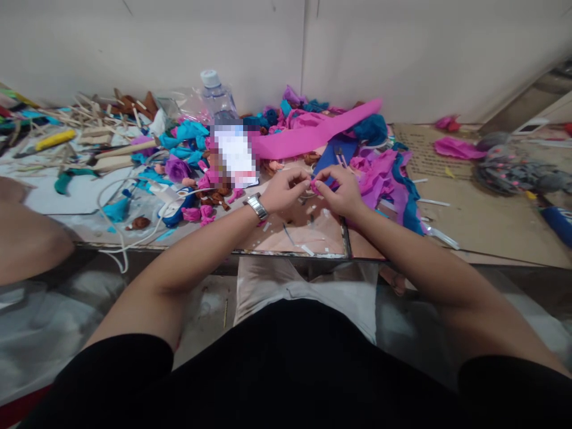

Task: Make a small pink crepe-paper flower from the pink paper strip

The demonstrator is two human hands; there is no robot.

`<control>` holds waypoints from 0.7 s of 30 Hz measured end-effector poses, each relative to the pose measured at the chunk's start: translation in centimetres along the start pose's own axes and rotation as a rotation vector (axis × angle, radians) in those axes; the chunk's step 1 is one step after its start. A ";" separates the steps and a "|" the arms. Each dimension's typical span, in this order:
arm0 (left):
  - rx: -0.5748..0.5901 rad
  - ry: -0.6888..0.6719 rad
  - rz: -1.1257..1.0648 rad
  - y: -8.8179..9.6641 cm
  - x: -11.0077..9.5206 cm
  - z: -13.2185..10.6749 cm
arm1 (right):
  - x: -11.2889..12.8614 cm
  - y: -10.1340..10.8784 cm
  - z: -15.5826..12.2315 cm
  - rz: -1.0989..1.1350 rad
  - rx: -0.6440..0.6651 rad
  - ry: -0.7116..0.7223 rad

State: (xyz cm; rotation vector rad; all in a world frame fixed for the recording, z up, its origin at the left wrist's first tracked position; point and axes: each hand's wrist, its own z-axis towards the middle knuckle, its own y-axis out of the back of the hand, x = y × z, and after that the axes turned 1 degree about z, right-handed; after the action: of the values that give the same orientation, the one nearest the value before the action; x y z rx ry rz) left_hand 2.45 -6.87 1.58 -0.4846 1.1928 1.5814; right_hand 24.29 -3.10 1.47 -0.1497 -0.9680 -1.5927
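Observation:
Both hands meet over the middle of the table. My left hand [286, 189], with a silver watch [258, 207] on its wrist, is pinched shut. My right hand [340, 189] is curled shut beside it. Between the fingertips sits a small pink crepe paper piece [314, 187], gripped from both sides. Its exact shape is too small to make out. Just behind the hands lie a dark blue paper sheet [331, 156] and a long pink crepe strip [313, 136].
A heap of pink, purple and blue crepe paper [384, 173] lies to the right. A plastic bottle [218, 98] stands at the back. White cable [120, 232] and wooden sticks [111, 158] lie left. Another person's arm [27, 238] rests at the left edge. Brown cardboard [482, 214] covers the right.

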 end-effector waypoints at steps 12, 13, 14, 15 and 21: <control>0.015 -0.002 -0.028 0.0 0.2 0.2 | -0.4 -0.2 -0.2 0.015 0.001 0.042; 0.020 0.001 -0.038 -0.1 0.2 0.2 | -0.4 -0.2 -0.2 0.019 0.002 0.046; 0.024 0.003 -0.047 -0.1 0.2 0.2 | -0.4 -0.2 -0.2 0.021 0.003 0.046; 0.026 0.005 -0.053 -0.1 0.3 0.3 | -0.4 -0.2 -0.2 0.022 0.003 0.045; -0.018 0.020 -0.043 0.0 0.2 0.2 | -0.2 -0.2 -0.1 0.037 -0.038 -0.011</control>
State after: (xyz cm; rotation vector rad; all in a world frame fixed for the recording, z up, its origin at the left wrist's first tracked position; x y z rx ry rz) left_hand 2.41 -6.63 1.51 -0.5358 1.1770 1.5550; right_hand 24.23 -3.02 1.25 -0.2020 -0.9388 -1.5786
